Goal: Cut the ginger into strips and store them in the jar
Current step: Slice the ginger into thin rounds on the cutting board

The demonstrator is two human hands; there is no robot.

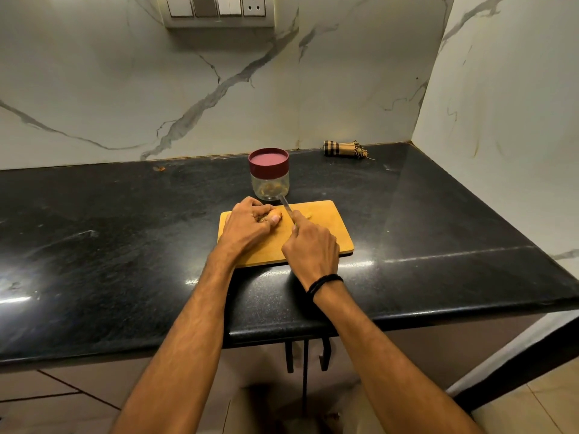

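A person's left hand point(247, 225) curls its fingers round a piece of ginger point(278, 212), pinning it to a wooden cutting board point(329, 233). The right hand point(313, 249) is closed round a knife point(285, 203), blade angled just beside the ginger. A small scrap point(308, 216) lies on the board to the blade's right. Just behind the board stands a clear jar point(269, 183), maroon lid point(268, 159) on, yellowish pieces inside. Both rest on a black countertop point(125, 245); a folded checked cloth point(343, 149) lies by the marble wall.
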